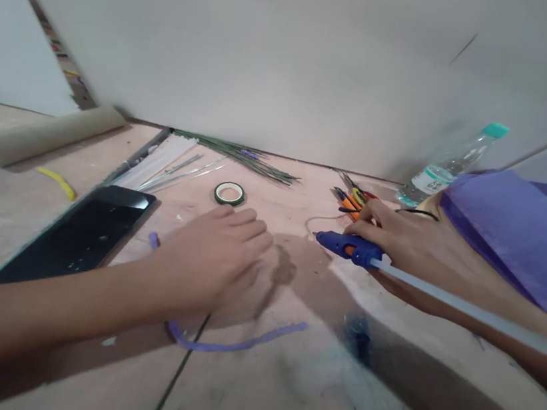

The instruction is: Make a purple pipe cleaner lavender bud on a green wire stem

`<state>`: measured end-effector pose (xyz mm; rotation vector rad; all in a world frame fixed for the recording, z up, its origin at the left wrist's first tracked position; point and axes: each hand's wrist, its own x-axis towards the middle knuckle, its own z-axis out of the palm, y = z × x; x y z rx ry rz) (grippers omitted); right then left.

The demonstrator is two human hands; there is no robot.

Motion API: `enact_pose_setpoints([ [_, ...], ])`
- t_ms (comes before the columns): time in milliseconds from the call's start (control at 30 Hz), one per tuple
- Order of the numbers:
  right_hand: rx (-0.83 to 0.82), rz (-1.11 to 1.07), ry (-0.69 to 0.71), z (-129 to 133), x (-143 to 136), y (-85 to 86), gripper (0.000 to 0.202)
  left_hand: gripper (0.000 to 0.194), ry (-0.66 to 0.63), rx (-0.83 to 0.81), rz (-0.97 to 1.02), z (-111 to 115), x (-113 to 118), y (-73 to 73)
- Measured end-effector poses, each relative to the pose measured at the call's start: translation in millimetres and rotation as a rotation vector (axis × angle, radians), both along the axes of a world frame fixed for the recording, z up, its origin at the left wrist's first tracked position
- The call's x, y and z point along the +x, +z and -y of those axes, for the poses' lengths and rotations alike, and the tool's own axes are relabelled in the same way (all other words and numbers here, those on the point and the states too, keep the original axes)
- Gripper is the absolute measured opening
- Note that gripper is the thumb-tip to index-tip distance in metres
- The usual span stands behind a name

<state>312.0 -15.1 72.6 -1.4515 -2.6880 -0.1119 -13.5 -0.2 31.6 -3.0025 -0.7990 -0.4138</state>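
My left hand (pixel 218 261) is closed, knuckles up, with its fingertips hidden underneath. A thin dark green stem wire (pixel 175 377) comes out from beneath it toward me and appears gripped there. A curved purple strip (pixel 239 347) passes under my left wrist, and its short other end shows beyond the forearm. My right hand (pixel 383 236) is wrapped round a blue hot glue gun (pixel 343 244), whose nozzle points left. From the gun's back end a long whitish glue stick (pixel 442 304) runs along my right forearm.
Green tape (pixel 229 193) lies beyond my left hand, near green wires (pixel 254 161). A phone (pixel 81 233) lies left, below a cardboard tube (pixel 51 135). Orange-handled tools (pixel 351 203), a water bottle (pixel 441 173) and purple sheets (pixel 512 230) are right. A white wall (pixel 273 57) rises behind.
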Motion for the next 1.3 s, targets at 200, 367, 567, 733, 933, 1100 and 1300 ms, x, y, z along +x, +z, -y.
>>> enact_pose_setpoints([
  [200,0.062,0.088,-0.039,18,32,-45.7,0.039,0.037,0.577,0.055,-0.329,-27,-92,37.4],
  [367,-0.023,-0.119,-0.042,28,54,-68.6,0.046,0.06,0.741,0.04,-0.253,-16,-153,18.8],
  [567,0.004,-0.252,-0.1,30,61,-90.7,0.047,0.05,0.743,0.132,-0.24,7,-140,5.4],
  [733,0.052,-0.352,-0.097,28,63,-106.9,0.049,0.056,0.797,0.123,-0.265,7,-132,14.2],
  [933,0.053,-0.434,-0.114,29,63,-107.9,0.049,0.091,0.974,-0.122,-0.202,9,-126,14.7],
  [1100,0.132,-0.574,-0.109,31,67,-104.8,0.046,0.097,1.008,-0.263,0.032,0,-121,24.8],
  [1300,0.207,-0.745,-0.026,62,29,-76.6,0.019,0.088,0.872,-0.46,0.61,2,-87,45.0],
])
